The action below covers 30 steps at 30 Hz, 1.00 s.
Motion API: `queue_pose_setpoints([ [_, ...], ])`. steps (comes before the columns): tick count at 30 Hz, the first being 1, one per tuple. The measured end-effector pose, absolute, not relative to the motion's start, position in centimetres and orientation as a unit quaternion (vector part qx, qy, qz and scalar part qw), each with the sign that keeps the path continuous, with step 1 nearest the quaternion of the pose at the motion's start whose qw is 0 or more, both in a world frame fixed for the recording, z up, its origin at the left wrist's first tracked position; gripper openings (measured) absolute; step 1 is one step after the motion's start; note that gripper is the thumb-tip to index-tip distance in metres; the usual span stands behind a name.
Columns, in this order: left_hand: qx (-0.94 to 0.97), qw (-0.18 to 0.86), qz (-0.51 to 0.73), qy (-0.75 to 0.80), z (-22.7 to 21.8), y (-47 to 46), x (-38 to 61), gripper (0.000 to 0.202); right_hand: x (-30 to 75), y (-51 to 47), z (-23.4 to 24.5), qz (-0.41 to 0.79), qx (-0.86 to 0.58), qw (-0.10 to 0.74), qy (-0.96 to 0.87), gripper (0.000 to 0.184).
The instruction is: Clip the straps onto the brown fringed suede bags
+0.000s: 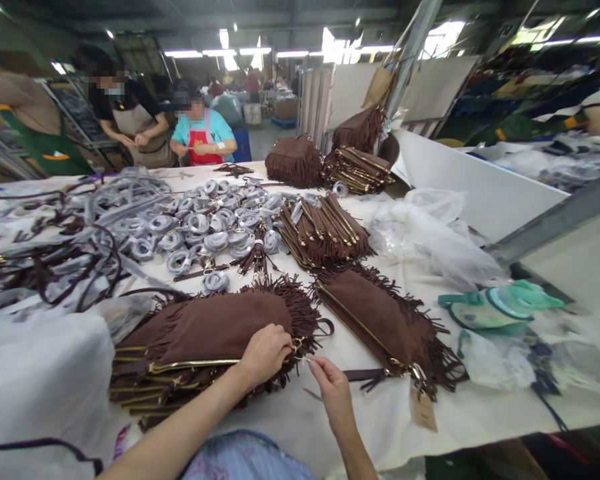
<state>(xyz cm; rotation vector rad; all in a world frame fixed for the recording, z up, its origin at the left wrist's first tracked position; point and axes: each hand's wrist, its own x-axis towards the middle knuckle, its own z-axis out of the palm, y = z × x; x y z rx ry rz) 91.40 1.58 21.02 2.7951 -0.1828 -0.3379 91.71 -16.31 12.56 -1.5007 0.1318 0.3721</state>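
Observation:
In front of me lies a stack of brown fringed bags (230, 320) with gold zippers. My left hand (266, 348) rests at the right end of the top bag, its fingers closed around the gold clasp (297, 344) there. Just to the right, my right hand (330, 381) pinches a thin pale strand (303, 359) between thumb and finger, close to the clasp. Another brown fringed bag (380, 313) lies to the right, its gold zipper showing. From its metal hardware hangs a tan paper tag (423, 410).
Many wrapped straps (215, 223) cover the table's middle and left. More stacked bags (325, 230) sit beyond, beside clear plastic (425, 227). A green bottle (500, 307) lies at the right. White wrapping (45, 373) is at the near left. Co-workers (203, 137) stand across the table.

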Motion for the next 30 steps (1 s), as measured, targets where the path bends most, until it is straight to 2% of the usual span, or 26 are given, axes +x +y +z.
queue_pose_setpoints([
  [1,0.980,0.146,-0.118,-0.065,21.1,1.3,91.4,0.014,91.6,-16.3,12.3,0.173,-0.671,0.717,0.074,0.047],
  [4,0.986,0.091,-0.120,-0.066,21.1,0.3,91.3,0.021,91.3,-16.2,11.8,0.189,-0.650,0.727,0.120,0.046],
  [7,0.988,0.064,-0.126,-0.062,20.8,-0.4,91.3,0.017,91.1,-15.8,11.5,0.202,-0.622,0.741,0.155,0.047],
  [13,0.984,0.094,-0.148,-0.031,20.2,0.0,91.8,0.018,91.4,-14.8,11.6,0.207,-0.570,0.770,0.199,0.051],
  [30,0.982,0.125,-0.139,-0.010,19.9,0.4,91.7,0.020,91.0,-12.2,11.5,0.259,-0.546,0.769,0.209,0.051],
])
